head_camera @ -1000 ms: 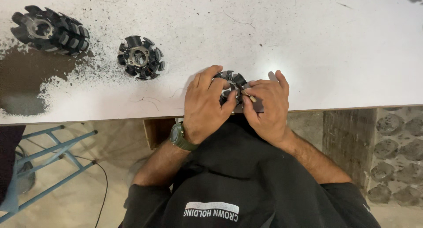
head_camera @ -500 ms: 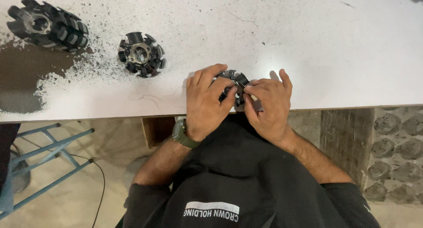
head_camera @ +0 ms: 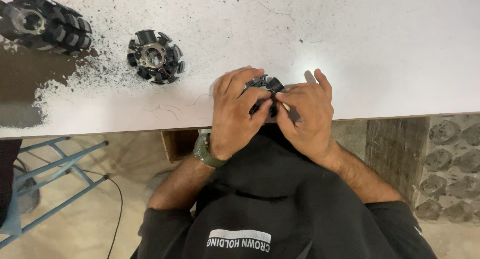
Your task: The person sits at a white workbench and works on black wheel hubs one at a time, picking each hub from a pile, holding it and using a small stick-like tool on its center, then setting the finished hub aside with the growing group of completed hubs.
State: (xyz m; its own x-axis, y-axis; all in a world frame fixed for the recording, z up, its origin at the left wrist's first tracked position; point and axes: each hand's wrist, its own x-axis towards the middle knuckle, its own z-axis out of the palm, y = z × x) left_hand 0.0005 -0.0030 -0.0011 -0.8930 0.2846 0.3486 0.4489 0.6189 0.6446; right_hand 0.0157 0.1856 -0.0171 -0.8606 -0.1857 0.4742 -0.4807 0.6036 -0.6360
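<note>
A black round stator core [head_camera: 267, 86] with radial poles lies at the near edge of the white table [head_camera: 350, 49]. My left hand [head_camera: 235, 111], with a green watch on its wrist, covers the core's left side and grips it. My right hand [head_camera: 306, 116] holds the core's right side, thumb and forefinger pinched on one pole. Most of the core is hidden under my fingers.
A second stator core [head_camera: 154, 57] rests on the table to the left, and a larger black one [head_camera: 42, 23] at the far left corner. Dark grit [head_camera: 75, 84] and a worn brown patch [head_camera: 22, 81] spread around them. A blue metal frame [head_camera: 55, 174] stands below.
The view has shifted slightly; both hands stay on the core with only small finger movements.
</note>
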